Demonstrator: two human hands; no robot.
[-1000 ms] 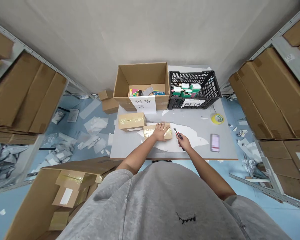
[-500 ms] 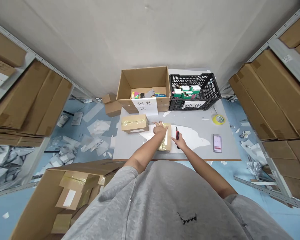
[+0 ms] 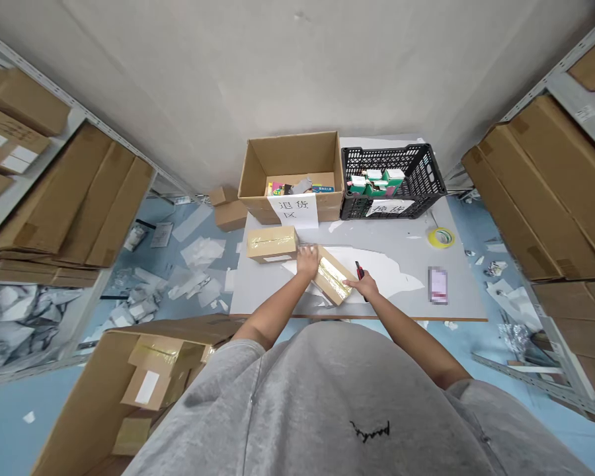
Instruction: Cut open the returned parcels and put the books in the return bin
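Observation:
My left hand [image 3: 307, 262] grips the upper end of a small cardboard parcel [image 3: 333, 277], which lies diagonally and has shiny tape along its top. My right hand [image 3: 364, 285] holds a utility knife [image 3: 359, 271] with a red handle, and its fingertips sit close to the parcel's right side. The blade is hidden from this view. A second taped cardboard parcel [image 3: 272, 243] lies just left of my left hand on the grey table [image 3: 401, 258]. Sheets of white paper [image 3: 377, 264] lie beneath the parcel and knife.
At the table's far end stand an open cardboard box [image 3: 292, 173] holding colourful packages and a black plastic crate [image 3: 391, 182] holding green-and-white boxes. A yellow tape roll [image 3: 441, 237] and a phone [image 3: 438, 285] lie right. Stacked cartons fill shelves [image 3: 59, 205] on both sides.
The parcel has turned from lengthwise to a diagonal position under my left hand. My right hand and the knife have shifted slightly right. The whole view has shifted slightly.

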